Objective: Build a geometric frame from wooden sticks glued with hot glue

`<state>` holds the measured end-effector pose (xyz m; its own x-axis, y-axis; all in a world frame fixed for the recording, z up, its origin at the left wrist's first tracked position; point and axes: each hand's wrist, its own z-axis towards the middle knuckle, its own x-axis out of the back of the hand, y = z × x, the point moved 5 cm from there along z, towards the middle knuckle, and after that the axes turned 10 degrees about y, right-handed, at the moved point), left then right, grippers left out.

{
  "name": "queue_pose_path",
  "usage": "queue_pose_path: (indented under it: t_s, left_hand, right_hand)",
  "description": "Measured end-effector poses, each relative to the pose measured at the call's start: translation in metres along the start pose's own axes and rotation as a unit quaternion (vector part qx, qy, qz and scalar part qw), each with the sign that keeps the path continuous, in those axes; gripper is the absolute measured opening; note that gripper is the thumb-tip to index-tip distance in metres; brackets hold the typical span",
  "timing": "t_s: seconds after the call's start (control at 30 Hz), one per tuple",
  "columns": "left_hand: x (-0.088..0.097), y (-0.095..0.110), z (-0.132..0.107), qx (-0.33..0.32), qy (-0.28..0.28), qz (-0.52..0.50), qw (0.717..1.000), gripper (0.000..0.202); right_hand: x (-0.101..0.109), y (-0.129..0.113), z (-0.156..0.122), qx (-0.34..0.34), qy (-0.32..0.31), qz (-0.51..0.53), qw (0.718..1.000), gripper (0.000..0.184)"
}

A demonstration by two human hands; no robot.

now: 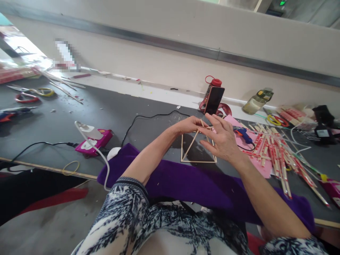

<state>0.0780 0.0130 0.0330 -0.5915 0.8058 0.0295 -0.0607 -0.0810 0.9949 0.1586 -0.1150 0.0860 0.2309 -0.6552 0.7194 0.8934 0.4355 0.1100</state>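
Note:
A small frame of thin wooden sticks (198,161) stands on the dark table, a square base with slanted sticks rising to a peak. My left hand (189,125) pinches the sticks at the peak. My right hand (222,139) hovers just right of the peak with its fingers spread, fingertips touching the top sticks. A blue glue gun (243,133) lies on pink paper (261,168) right behind my right hand.
A pile of chopsticks in red wrappers (276,152) lies to the right. A phone (214,100) leans on a red-capped bottle behind the frame. A purple cloth (186,182) covers the table edge. A pink device (93,141) with cables and scissors (28,95) lie left.

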Motion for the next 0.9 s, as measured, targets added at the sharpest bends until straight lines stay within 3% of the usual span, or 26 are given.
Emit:
queue_pose_path:
  t_s: [0.33, 0.6, 0.77, 0.9]
  left_hand:
    - [-0.002, 0.005, -0.003, 0.005, 0.011, 0.003, 1.000, 0.019]
    - [-0.002, 0.009, -0.006, -0.009, 0.015, 0.060, 0.998, 0.027]
    - [-0.001, 0.007, -0.004, 0.009, 0.013, 0.060, 0.998, 0.035]
    - [0.000, 0.008, -0.004, 0.021, 0.024, 0.074, 0.997, 0.030]
  right_hand:
    - [0.003, -0.002, -0.005, 0.001, 0.018, 0.003, 1.000, 0.039]
    - [0.007, -0.003, -0.002, -0.042, 0.005, 0.021, 0.999, 0.048]
    - [0.040, 0.046, -0.038, -0.121, 0.115, 0.017, 0.986, 0.036]
    - [0.061, 0.099, -0.098, -0.250, 0.120, -0.014, 0.961, 0.030]
